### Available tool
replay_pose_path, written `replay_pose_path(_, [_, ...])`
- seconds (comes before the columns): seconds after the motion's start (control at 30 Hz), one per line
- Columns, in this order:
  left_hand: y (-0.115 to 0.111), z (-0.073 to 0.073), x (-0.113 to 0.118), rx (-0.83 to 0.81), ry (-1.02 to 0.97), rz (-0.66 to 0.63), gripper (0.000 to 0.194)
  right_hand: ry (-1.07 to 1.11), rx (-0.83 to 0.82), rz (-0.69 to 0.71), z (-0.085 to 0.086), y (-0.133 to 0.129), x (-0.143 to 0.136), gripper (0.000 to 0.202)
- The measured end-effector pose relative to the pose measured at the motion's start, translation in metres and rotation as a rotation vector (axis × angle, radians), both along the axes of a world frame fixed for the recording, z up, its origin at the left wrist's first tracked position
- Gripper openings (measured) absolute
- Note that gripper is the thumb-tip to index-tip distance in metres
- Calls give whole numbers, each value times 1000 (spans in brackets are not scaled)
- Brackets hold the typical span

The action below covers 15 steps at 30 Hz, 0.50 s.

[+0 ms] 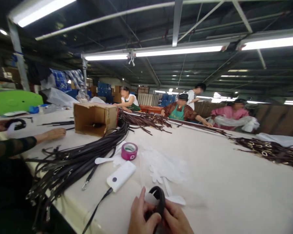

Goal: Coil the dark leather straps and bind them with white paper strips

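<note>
A coiled dark strap (162, 202) is held between my two hands at the bottom of the head view. My left hand (142, 215) is closed on the coil's left side, thumb and fingers pressing it. On the opposite side, my right hand (177, 218) grips the coil with its fingers bent. A small white piece (151, 198), perhaps paper or plastic, sits inside the loop by my left fingers. White strips (175, 199) and thin translucent plastic (167, 165) lie on the table just beyond my hands. The coil's lower part is hidden by my fingers.
A white power bank (121, 176) with a black cable and a purple tape roll (129, 151) lie ahead. Dark straps with metal clips (70, 159) spill over the table's left edge beside an open cardboard box (95, 119). Co-workers' arms (50, 134) reach in from the left; others work across.
</note>
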<state>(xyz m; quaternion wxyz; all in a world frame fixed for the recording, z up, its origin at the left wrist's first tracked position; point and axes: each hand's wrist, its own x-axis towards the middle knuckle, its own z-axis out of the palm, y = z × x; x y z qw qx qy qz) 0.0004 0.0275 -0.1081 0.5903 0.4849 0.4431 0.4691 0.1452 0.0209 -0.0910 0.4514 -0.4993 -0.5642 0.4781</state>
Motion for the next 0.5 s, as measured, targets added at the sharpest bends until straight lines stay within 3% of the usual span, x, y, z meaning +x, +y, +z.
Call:
replay_pose_path(0.1, [-2, 2, 2, 102, 39, 33, 76, 42, -98, -24, 3, -9, -3, 49])
replay_pose_path(0.3, [-2, 11, -2, 293, 282, 74, 11, 17, -155, -67, 10, -3, -7, 51])
replay_pose_path(0.4, [-2, 15, -2, 300, 353, 72, 2, -30, -141, -71, 7, -6, -7, 47])
replay_pose_path(0.5, [-2, 17, -1, 295, 384, 10, 5, -125, -97, -76, 2, -12, -3, 44])
